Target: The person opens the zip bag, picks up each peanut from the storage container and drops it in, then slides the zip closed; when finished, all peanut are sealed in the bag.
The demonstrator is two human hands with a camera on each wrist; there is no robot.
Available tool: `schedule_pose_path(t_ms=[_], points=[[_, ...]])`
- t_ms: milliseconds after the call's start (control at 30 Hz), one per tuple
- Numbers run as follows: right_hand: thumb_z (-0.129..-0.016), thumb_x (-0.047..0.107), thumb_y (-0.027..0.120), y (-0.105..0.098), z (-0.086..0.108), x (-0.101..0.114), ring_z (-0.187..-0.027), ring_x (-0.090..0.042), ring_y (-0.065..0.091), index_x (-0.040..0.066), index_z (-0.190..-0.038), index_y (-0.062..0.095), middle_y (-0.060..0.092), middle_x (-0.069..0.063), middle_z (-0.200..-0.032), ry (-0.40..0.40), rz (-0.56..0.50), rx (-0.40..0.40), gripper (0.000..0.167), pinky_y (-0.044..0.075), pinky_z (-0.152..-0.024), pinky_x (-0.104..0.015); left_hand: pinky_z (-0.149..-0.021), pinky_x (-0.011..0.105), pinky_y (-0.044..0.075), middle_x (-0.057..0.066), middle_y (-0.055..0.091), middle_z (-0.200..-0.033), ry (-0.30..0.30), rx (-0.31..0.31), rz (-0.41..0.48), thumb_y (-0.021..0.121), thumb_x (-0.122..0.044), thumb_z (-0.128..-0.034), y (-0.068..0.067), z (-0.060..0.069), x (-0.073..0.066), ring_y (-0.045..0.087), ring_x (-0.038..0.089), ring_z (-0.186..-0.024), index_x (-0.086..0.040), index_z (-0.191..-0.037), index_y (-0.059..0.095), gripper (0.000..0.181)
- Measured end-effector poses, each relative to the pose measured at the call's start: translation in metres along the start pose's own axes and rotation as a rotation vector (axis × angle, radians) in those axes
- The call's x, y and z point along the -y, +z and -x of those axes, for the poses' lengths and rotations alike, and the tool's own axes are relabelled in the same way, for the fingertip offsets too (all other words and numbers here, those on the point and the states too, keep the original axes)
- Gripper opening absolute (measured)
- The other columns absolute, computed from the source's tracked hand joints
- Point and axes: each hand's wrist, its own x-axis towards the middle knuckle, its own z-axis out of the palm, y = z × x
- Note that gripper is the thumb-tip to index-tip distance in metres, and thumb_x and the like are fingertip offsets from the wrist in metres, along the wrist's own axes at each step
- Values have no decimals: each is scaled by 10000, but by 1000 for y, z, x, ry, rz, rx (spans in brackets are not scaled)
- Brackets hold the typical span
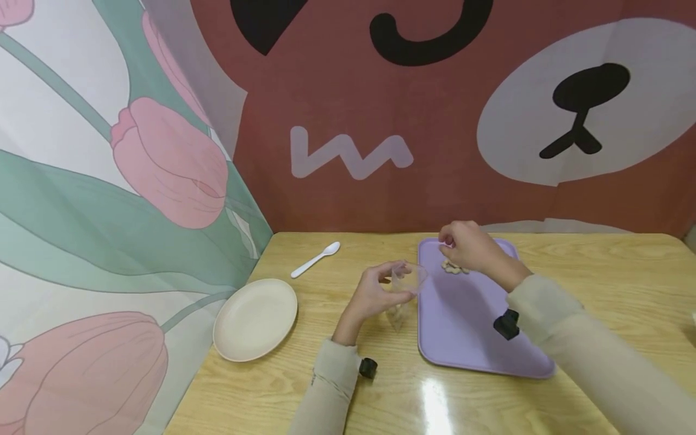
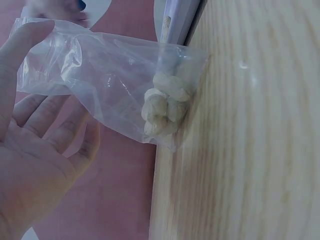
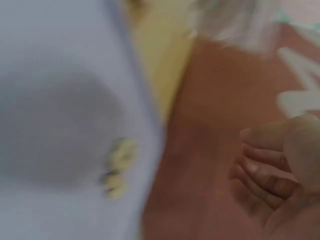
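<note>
My left hand [image 1: 375, 292] [image 2: 37, 165] holds a clear plastic bag [image 1: 409, 280] [image 2: 112, 82] by its upper part, thumb on one side and fingers spread at the other. Several pale, peanut-like pieces [image 2: 167, 106] lie in the bag's bottom. Over the far part of a purple tray [image 1: 462, 329] [image 3: 50, 215] is my right hand [image 1: 472, 246] [image 3: 280, 177], its fingers loosely bent with nothing visible between them. Just below it, a few similar pieces [image 1: 454, 267] [image 3: 122, 155] rest on the tray. The bag [image 3: 235, 20] is blurred in the right wrist view.
A cream plate [image 1: 255, 320] sits on the wooden table [image 1: 614, 290] at the left. Beyond it lies a white spoon [image 1: 315, 260], toward the back edge. Printed cloths with a bear and tulips hang behind and to the left of the table.
</note>
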Motion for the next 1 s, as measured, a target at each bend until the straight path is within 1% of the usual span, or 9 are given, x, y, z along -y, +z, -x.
schedule_pose_path(t_ms=[100,167,233,300,400,533,700,833,1000], points=[[-842,37,709,14,3,-22,-794,-314,647,-94,-948,699,685,-175,-862,52,50,15,169,536,-724,-489,-917,572,454,241,663,-1194,-10,2,-4,773,-9,-802,-3,3,-19,590,433,-1112,99,-1317,566,566],[-830,31,715,27,7,-37,-721,-287,618,-68,-858,694,671,-149,-799,86,75,23,105,520,-663,-466,-919,564,454,245,661,-1195,-15,7,-2,766,-8,-806,-4,4,-26,587,429,-1117,106,-1318,562,563],[-822,18,716,39,11,-50,-648,-246,553,-30,-765,668,628,-102,-722,130,92,28,88,482,-597,-419,-921,556,454,237,661,-1203,-21,8,-5,770,-16,-805,-1,2,-18,584,416,-1123,93,-1328,561,574],[-808,0,703,48,14,-59,-594,-210,465,19,-677,611,552,-54,-646,173,99,34,162,423,-548,-380,-923,600,437,218,662,-1218,-25,12,-3,772,-16,-807,2,-1,-6,584,394,-1135,66,-1346,558,585],[-788,-23,666,55,17,-66,-583,-214,428,55,-635,553,491,-37,-612,213,102,40,206,389,-539,-372,-927,600,434,150,676,-1226,-29,4,-6,791,-55,-808,5,-4,11,590,355,-1145,-4,-1368,568,604],[-773,-22,648,59,19,-71,-594,-240,445,64,-651,519,496,-54,-628,242,76,22,197,398,-551,-398,-919,548,456,70,696,-1205,-29,-11,-14,811,-122,-806,5,-5,14,610,283,-1133,-70,-1364,592,602],[-760,-22,637,63,21,-76,-578,-245,443,64,-655,512,497,-53,-614,254,40,-29,184,379,-533,-393,-897,418,484,3,709,-1175,-34,-24,-43,820,-186,-802,4,-4,13,624,196,-1105,-100,-1346,617,588],[-764,-25,632,65,21,-78,-571,-227,427,68,-646,511,477,-33,-600,263,17,-42,193,355,-523,-361,-886,352,480,40,705,-1186,-37,-27,-55,817,-200,-805,3,-3,14,619,166,-1103,-101,-1348,616,587],[-769,-27,586,65,20,-78,-541,-177,354,109,-593,436,377,11,-562,286,9,-11,268,305,-501,-323,-895,378,481,96,695,-1202,-44,-20,-49,812,-197,-810,2,-1,16,610,153,-1105,-106,-1347,616,578]])
